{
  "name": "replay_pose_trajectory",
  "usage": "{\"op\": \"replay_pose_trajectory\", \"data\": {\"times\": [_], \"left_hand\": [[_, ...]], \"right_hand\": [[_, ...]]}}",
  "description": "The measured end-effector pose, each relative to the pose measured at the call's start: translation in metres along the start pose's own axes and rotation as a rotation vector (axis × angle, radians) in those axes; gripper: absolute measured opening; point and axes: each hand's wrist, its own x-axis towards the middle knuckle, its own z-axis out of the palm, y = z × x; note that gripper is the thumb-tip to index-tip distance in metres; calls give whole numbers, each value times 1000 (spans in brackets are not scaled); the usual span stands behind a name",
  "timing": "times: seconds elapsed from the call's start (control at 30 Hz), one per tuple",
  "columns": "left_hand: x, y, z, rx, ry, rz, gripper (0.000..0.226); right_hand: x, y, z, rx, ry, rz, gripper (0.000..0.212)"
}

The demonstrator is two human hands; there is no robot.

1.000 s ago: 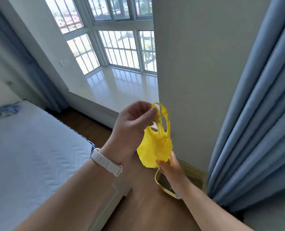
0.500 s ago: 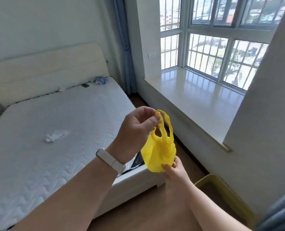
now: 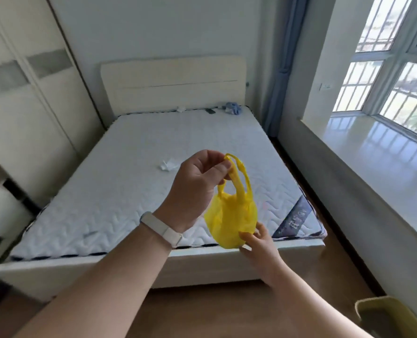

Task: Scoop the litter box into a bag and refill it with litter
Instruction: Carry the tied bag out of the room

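Observation:
A small yellow plastic bag hangs crumpled in front of me, above the foot of the bed. My left hand pinches one of its handles at the top between thumb and fingers. My right hand grips the bag's bottom edge from below. The yellow-rimmed litter box shows only as a corner on the wooden floor at the bottom right, well below and right of both hands. Its contents are hidden.
A white bed with a bare mattress fills the middle, with a crumpled tissue and blue cloth on it. A wardrobe stands left. A window ledge runs along the right.
My view has swung left from the wall and curtain to the bed. Both hands keep the same hold on the yellow bag. The litter box has slid to the bottom right corner.

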Motion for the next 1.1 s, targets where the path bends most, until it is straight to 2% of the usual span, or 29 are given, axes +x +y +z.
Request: {"op": "replay_pose_trajectory", "data": {"times": [0.07, 0.23, 0.5, 0.7, 0.87, 1.0, 1.1], "left_hand": [[-10, 7, -42, 0, 64, 4, 13], [-40, 18, -143, 33, 249, 5, 9], [-99, 19, -293, 67, 593, -12, 2], [-116, 17, -382, 118, 782, -39, 12], [-112, 13, -460, 180, 939, -77, 14], [-115, 20, -520, 258, 1077, -120, 13], [-125, 30, -557, 320, 1199, -122, 8]], "right_hand": [[-2, 9, 43, -28, -59, 26, 54], [4, 43, 140, -126, -225, 84, 36], [8, 104, 299, -338, -518, 167, 34], [23, 144, 404, -414, -714, 241, 28], [53, 171, 495, -432, -857, 293, 34], [70, 189, 570, -511, -1018, 342, 57], [72, 204, 627, -547, -1159, 366, 53]]}}
